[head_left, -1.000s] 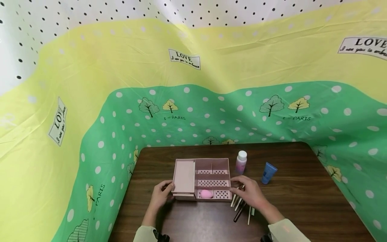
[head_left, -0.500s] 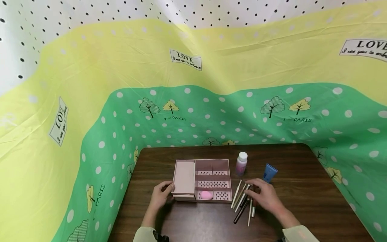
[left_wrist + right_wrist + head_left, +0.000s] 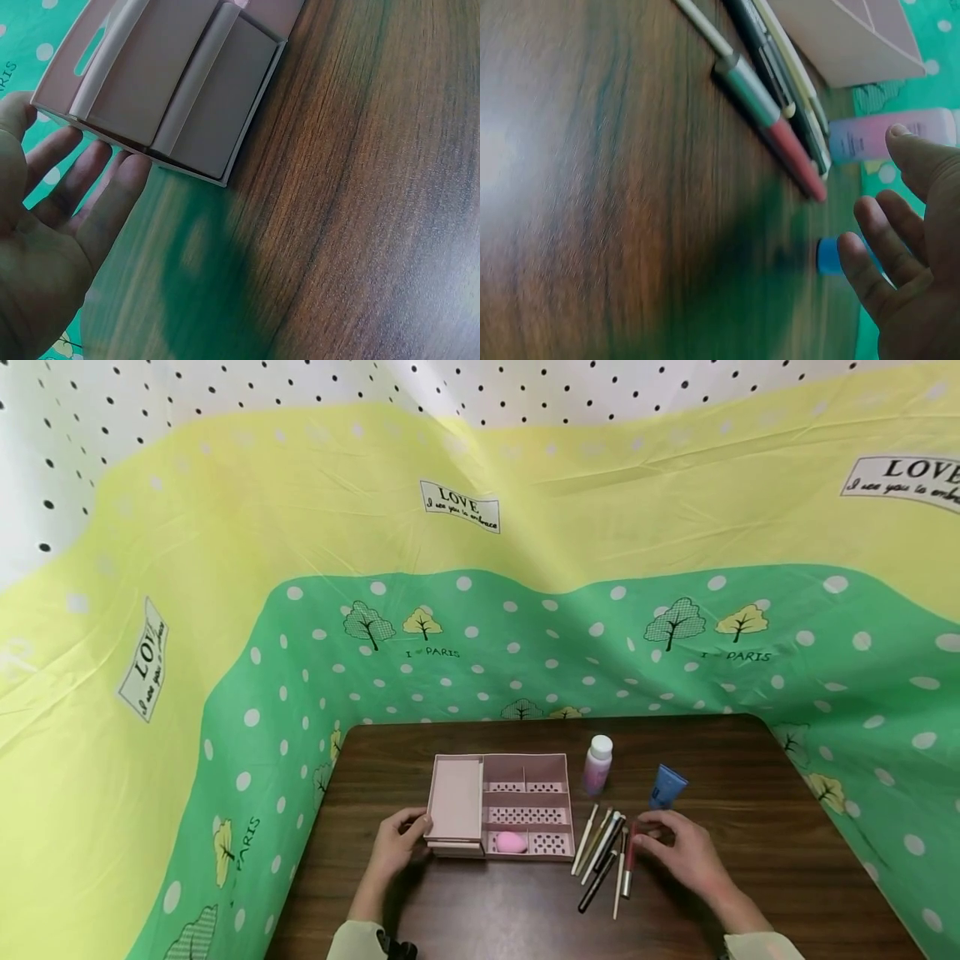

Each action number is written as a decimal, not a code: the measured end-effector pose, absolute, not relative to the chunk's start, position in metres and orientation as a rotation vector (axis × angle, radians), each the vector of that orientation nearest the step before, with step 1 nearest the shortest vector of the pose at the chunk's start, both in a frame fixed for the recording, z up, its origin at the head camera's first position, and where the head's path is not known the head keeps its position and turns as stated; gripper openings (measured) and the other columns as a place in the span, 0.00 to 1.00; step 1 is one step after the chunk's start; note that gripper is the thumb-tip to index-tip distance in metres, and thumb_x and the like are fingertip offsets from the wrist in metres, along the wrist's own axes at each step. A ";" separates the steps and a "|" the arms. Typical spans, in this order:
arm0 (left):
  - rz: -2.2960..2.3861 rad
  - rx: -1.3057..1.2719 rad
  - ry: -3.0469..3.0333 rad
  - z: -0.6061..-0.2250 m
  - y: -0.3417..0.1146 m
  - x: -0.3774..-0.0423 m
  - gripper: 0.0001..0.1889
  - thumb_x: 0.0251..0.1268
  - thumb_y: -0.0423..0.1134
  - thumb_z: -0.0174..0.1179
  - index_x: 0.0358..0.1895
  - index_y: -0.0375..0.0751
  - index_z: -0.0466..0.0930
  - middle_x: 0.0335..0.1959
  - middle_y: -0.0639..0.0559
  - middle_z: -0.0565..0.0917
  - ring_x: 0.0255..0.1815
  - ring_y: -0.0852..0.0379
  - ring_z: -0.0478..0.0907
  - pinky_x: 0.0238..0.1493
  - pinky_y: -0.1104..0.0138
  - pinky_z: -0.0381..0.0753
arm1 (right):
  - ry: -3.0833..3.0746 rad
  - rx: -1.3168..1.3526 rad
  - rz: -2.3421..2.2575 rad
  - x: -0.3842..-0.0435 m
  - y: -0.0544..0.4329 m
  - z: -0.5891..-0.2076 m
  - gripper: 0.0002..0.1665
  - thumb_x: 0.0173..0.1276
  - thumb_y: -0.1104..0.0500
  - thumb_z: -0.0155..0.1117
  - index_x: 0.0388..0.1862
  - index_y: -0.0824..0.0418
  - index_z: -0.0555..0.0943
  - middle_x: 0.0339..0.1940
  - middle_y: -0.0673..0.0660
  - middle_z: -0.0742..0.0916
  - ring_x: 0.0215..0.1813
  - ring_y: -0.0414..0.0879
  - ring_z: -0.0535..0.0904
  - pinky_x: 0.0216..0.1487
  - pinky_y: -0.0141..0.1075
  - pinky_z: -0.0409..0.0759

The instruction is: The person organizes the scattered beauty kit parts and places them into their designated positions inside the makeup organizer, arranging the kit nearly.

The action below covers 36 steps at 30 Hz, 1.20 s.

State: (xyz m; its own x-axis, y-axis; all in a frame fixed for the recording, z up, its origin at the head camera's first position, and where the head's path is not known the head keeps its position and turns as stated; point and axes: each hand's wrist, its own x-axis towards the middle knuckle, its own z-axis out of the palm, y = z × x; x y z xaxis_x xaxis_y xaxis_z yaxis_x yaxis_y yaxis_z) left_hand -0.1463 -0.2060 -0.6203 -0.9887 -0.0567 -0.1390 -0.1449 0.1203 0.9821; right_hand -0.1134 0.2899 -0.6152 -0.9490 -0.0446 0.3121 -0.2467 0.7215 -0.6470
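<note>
R hand [image 3: 686, 852] has moved: 1 s ago at the box's R edge, 0.5 s ago over the brush ends, now farther R, just beside the top of the red tube, so the far brush ends are uncovered. L hand [image 3: 397, 839], box, bottle & blue tube approx. same spots as before.

Biggest first: printed curtain [image 3: 525, 527], white/yellow/green w/ trees & "LOVE" labels, round the back & sides. Dark wood-grain table [image 3: 795, 860] below it.

Pink compartment organizer [image 3: 456, 797] sits mid-table: flat-topped section on L w/ drawers [image 3: 150, 60] in front, divided dotted compartments on R. L hand at its L side, thumb by top edge, fingers laid along the side wall, not wrapped round it.

R hand's grip is released: fingers loose, nothing held; wrist cam shows a gap betw. them & the red tube.

White-capped pink-lilac bottle [image 3: 597, 766] upright, near organizer's far R corner. Blue squeeze tube [image 3: 667, 786] farther R, lower end hidden by R hand in head view.

Slim makeup brushes [image 3: 585, 840] lie fanned R of organizer, w/ black pen [image 3: 597, 882] at the near end & red silver-ended tube [image 3: 628, 864] on the R edge.

Pink egg sponge [image 3: 512, 842] in front-row L compartment.
</note>
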 end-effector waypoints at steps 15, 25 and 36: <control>2.046 -0.208 2.252 -0.622 -0.209 -0.146 0.15 0.70 0.35 0.66 0.54 0.29 0.84 0.38 0.47 0.83 0.33 0.57 0.82 0.37 0.45 0.91 | -2.860 0.012 0.968 -0.115 0.326 -0.617 0.25 0.61 0.51 0.79 0.53 0.62 0.85 0.34 0.52 0.90 0.37 0.45 0.85 0.36 0.36 0.81; 2.048 -0.220 2.262 -0.617 -0.205 -0.147 0.13 0.71 0.33 0.65 0.53 0.28 0.84 0.38 0.45 0.83 0.34 0.56 0.81 0.38 0.42 0.90 | -2.890 -0.032 1.014 -0.127 0.338 -0.615 0.33 0.65 0.54 0.76 0.62 0.70 0.76 0.50 0.70 0.87 0.41 0.52 0.88 0.38 0.41 0.85; 2.043 -0.156 2.229 -0.586 -0.203 -0.136 0.14 0.71 0.32 0.65 0.53 0.25 0.83 0.38 0.46 0.83 0.34 0.57 0.81 0.43 0.36 0.88 | -2.887 0.046 0.924 -0.142 0.341 -0.606 0.31 0.65 0.51 0.76 0.59 0.68 0.78 0.48 0.69 0.88 0.49 0.65 0.84 0.46 0.62 0.83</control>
State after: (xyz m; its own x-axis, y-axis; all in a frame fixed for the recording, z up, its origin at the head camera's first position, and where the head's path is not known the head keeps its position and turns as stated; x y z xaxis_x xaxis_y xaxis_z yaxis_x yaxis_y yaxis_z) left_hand -0.1355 -0.2025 -0.5858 -0.9882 0.0008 -0.1529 -0.1522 0.0870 0.9845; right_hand -0.1420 0.3414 -0.6056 -0.9935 0.0049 0.1140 -0.0622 0.8142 -0.5773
